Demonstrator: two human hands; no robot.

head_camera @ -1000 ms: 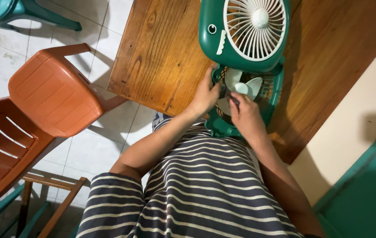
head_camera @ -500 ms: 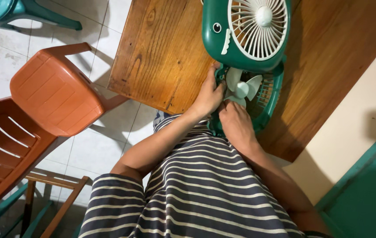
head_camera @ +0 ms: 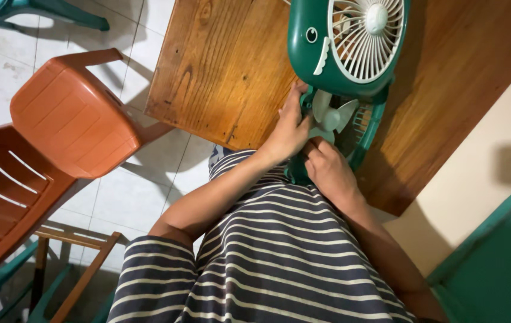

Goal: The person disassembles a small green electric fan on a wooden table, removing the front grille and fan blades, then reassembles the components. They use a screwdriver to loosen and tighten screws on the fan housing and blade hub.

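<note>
A small green desk fan lies taken apart on the wooden table. Its front cover, green with a white grille, leans over the green rear housing, where the pale blades are exposed. My left hand grips the left rim of the rear housing beside the blades. My right hand is curled against the housing's near edge just below the blades; whether its fingers pinch a part is hidden.
An orange plastic chair stands left of the table on white floor tiles. A teal chair is at the top left, wooden and teal chair parts at the bottom left. A cream wall and teal door are on the right.
My right hand has slid down from the blades to the housing's near edge. My left hand has stayed on the left rim. The view has shifted slightly.
</note>
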